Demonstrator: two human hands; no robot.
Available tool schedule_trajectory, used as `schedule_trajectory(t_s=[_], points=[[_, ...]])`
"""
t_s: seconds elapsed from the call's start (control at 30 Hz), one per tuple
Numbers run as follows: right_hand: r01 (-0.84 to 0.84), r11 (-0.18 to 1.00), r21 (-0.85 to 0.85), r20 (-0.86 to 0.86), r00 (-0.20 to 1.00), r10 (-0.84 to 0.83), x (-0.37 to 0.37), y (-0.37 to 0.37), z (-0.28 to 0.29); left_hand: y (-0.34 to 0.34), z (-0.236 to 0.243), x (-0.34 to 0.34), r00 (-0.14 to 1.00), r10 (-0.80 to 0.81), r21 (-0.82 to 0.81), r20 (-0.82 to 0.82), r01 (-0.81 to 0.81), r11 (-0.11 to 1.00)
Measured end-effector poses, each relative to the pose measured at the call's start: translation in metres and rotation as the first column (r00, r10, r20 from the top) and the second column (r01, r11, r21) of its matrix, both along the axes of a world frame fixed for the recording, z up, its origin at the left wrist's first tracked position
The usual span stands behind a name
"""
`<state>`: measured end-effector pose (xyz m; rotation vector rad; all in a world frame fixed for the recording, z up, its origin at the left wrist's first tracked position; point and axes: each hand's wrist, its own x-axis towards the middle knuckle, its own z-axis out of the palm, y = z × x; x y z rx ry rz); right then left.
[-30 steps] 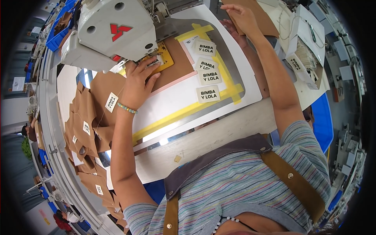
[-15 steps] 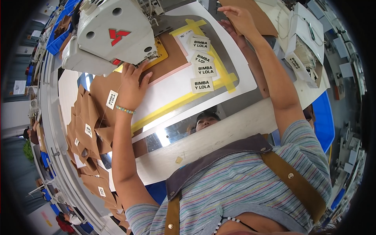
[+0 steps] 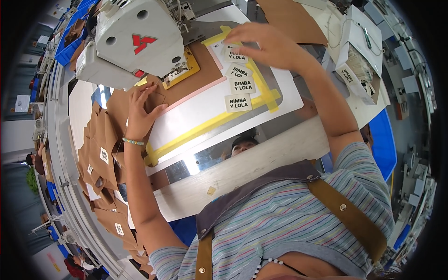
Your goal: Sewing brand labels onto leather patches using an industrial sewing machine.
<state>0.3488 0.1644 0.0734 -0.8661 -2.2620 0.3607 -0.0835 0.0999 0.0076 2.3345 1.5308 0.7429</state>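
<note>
My left hand (image 3: 142, 108) lies with fingers spread on a brown panel (image 3: 193, 87) beside the white sewing machine head (image 3: 140, 39). Under that head, a yellow clamp frame (image 3: 195, 66) sits on the panel with a pale printed label (image 3: 178, 73) inside it. My right hand (image 3: 263, 44) hovers, fingers stretched out, above the uppermost of several cream labels (image 3: 238, 103). These labels form a column on a white sheet (image 3: 186, 122) bordered with yellow tape (image 3: 205, 126). The right hand partly hides the top labels.
Brown pieces with labels (image 3: 100, 140) are heaped to the left. At the right stands an open white box (image 3: 357, 74) of labels, with a blue bin (image 3: 383, 144) below it. A brown sheet (image 3: 294, 21) lies at the far right. A pale table edge (image 3: 247, 163) runs before me.
My right hand has moved left and nearer, from beside the brown sheet to over the labels. The left hand has slid left and nearer, and the label in the clamp frame has come into view.
</note>
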Motion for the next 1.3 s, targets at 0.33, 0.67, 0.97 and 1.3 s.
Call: schedule_trajectory(t_s=[0.33, 0.67, 0.97, 1.3], points=[[-0.086, 0.994, -0.067, 0.356, 0.929, 0.104, -0.019, -0.031, -0.023, 0.0, -0.001, 0.023, 0.999, -0.02, -0.008, 0.029, 0.02, 1.0], [-0.174, 0.955, 0.242, 0.483, 0.875, 0.037, -0.048, -0.045, -0.046, -0.001, -0.008, 0.067, 0.998, -0.055, 0.296, -0.022, 0.059, 0.953], [-0.166, 0.904, 0.394, 0.384, 0.923, 0.002, -0.055, -0.041, -0.06, -0.061, 0.005, 0.055, 0.954, -0.175, 0.224, -0.242, 0.23, 0.947], [-0.197, 0.942, 0.273, 0.377, 0.922, 0.084, -0.023, -0.045, -0.041, -0.148, 0.01, -0.06, 0.91, 0.233, 0.135, -0.343, -0.198, 0.971]])
